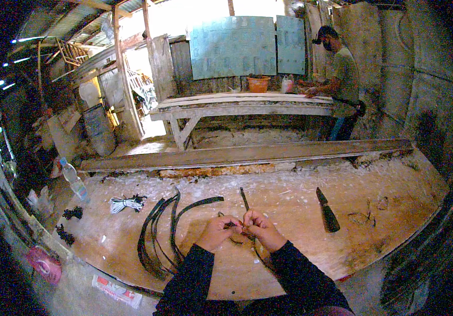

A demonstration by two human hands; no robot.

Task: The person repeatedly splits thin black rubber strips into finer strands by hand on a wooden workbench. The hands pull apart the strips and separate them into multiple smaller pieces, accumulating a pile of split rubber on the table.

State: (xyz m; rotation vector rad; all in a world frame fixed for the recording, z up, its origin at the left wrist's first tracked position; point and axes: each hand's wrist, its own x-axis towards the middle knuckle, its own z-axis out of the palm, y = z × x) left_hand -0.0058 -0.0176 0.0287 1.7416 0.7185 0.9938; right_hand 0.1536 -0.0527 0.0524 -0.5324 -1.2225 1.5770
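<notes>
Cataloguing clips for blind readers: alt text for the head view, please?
Left hand and right hand meet at a narrow dark strip above a brown wooden worktable. Curved flat black strips lie left, a dark tapered blade right; behind stands a person in a cap.

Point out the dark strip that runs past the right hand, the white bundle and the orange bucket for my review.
Dark strip (244, 199), head view: on the length near its far end.
White bundle (124, 205), head view: on its pale strands.
Orange bucket (258, 85), head view: on its outer wall.
</notes>
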